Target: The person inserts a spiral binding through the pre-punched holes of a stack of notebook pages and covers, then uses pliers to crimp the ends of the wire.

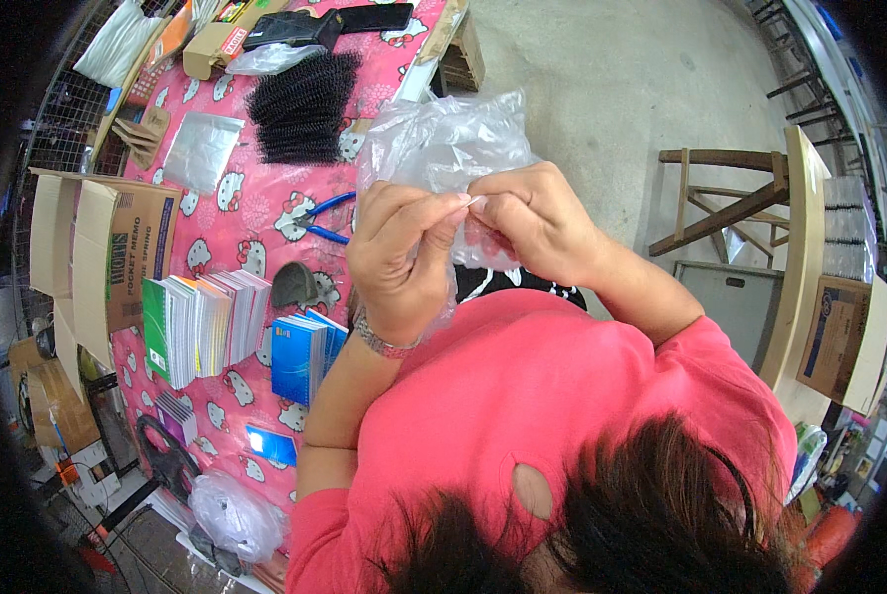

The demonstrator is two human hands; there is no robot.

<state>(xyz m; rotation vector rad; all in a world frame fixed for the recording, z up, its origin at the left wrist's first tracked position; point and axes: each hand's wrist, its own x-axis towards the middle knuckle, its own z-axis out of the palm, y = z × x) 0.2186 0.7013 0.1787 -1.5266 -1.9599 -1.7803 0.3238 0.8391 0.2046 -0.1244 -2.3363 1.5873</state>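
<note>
My left hand and my right hand meet in front of my chest, thumbs and forefingers pinched close together. Between the fingertips shows a thin whitish bit that looks like the edge of a clear plastic bag. The crumpled bag spreads out behind and below both hands, over the table's edge. Blue-handled pliers lie on the table just left of my left hand. Farther up is a pile of black spiral binding coils.
Upright rows of small notebooks and blue notebooks stand on the pink patterned tablecloth. An open cardboard box is at the left. A clear plastic packet lies near the coils. To the right stands a wooden stool.
</note>
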